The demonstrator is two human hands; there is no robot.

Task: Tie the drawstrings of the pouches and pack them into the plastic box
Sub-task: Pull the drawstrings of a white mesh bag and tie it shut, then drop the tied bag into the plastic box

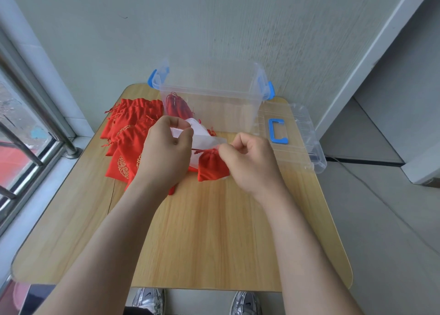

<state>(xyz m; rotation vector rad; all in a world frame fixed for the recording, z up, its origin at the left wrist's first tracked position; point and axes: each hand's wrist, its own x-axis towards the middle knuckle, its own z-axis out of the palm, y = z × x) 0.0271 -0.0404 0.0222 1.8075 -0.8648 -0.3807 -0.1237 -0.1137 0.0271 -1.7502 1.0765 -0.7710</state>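
A small red pouch (212, 164) lies in the middle of the wooden table (214, 231), its neck gathered. My right hand (247, 160) pinches the pouch's drawstring at the neck. My left hand (166, 148) is curled just left of it, pinching a thin white sheet (202, 138) that lies under and behind the pouch; a red string runs between the hands. A pile of red pouches with gold patterns (128, 134) lies at the left. The clear plastic box (209, 96) with blue latches stands behind, with red pouches (177, 107) inside.
The box's clear lid with a blue handle (277, 130) lies at the right, hanging over the table's edge. A wall stands close behind the box, a window with metal bars (28, 129) at the left. My shoes (197, 301) show below the front edge.
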